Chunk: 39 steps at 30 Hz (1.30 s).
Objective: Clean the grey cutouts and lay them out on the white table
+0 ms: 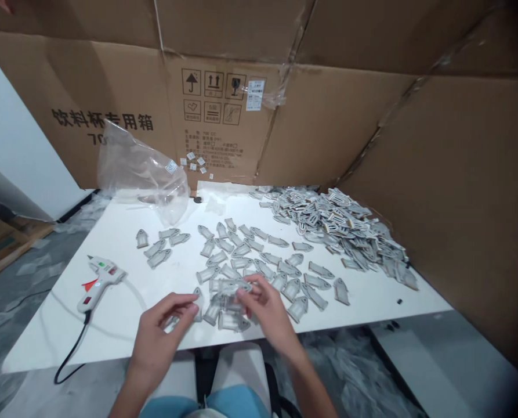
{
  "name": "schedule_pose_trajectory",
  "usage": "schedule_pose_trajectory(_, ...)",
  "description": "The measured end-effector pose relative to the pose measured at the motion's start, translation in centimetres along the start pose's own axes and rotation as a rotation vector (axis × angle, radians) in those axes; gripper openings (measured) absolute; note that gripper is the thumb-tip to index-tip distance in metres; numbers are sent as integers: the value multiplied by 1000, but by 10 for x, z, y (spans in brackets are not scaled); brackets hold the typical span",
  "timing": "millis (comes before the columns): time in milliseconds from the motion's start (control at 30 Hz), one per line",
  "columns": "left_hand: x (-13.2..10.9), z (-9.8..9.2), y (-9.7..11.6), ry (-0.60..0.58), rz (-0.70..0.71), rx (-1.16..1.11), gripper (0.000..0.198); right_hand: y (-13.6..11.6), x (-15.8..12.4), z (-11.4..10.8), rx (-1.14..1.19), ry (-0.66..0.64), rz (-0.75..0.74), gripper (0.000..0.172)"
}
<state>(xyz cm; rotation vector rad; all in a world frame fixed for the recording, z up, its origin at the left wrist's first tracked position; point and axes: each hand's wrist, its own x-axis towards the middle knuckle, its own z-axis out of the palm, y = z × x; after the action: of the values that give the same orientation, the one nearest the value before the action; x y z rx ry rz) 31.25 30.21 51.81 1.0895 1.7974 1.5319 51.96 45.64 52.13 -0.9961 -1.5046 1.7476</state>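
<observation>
Small grey fish-shaped pieces (259, 255) lie spread over a white table (123, 273). My left hand (165, 328) is at the near edge, its fingers curled and pinching a grey piece (198, 299). My right hand (265, 305) is beside it, fingers closed on another grey fish piece (235, 287) above a small cluster of the same pieces (226, 316).
A heap of grey pieces (346, 226) fills the table's far right. A white glue gun (100, 278) with a black cord lies at the left. A crumpled clear plastic bag (141, 171) sits at the back. Cardboard walls (459, 191) enclose the back and right.
</observation>
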Motion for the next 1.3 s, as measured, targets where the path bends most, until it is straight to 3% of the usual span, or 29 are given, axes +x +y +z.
schedule_pose_trajectory(100,-19,8,14,-96,127,3,17,9,-37,29,49,-90,31,43)
schedule_pose_trajectory(200,-34,8,18,-110,230,70,16,11,-63,39,34,-152,21,36)
schedule_pose_trajectory(433,-67,7,24,-155,298,153,21,9,-103,41,20,-243,8,34)
schedule_pose_trajectory(600,-86,9,35,-103,333,162,20,11,-123,40,11,-238,-32,34)
schedule_pose_trajectory(833,-99,9,33,-9,379,255,16,19,-136,42,19,-253,-49,33)
schedule_pose_trajectory(933,-97,6,32,-26,303,246,13,20,-138,41,30,-278,-60,30)
schedule_pose_trajectory(1067,-91,-2,26,-207,-7,107,22,21,-137,39,56,-321,-48,28)
schedule_pose_trajectory(1133,-87,-5,19,-274,-98,92,27,27,-134,41,86,-333,-25,30)
schedule_pose_trajectory(1300,-73,-4,-6,-250,-26,297,19,65,-119,58,165,-173,30,38)
